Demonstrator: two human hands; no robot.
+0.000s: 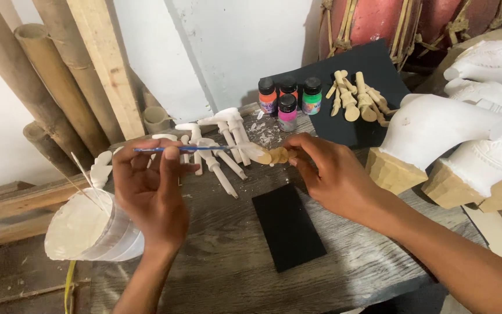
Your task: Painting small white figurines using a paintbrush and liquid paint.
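The left hand (pixel 149 186) has its fingers curled shut around a thin blue-handled paintbrush (pixel 184 149), held level. The right hand (pixel 326 168) pinches a small bare-wood carved peg piece (pixel 274 155) at its right end, so the half-whitened left end sits right between the 2 hands, touching the brush tip. It looks light, stiff and probably a bit fragile, best gripped by the unpainted end. 4 small paint bottles (pixel 289 99) sit beyond the right hand, and a cut plastic cup of white paint (pixel 91 229) sits left of the left hand.
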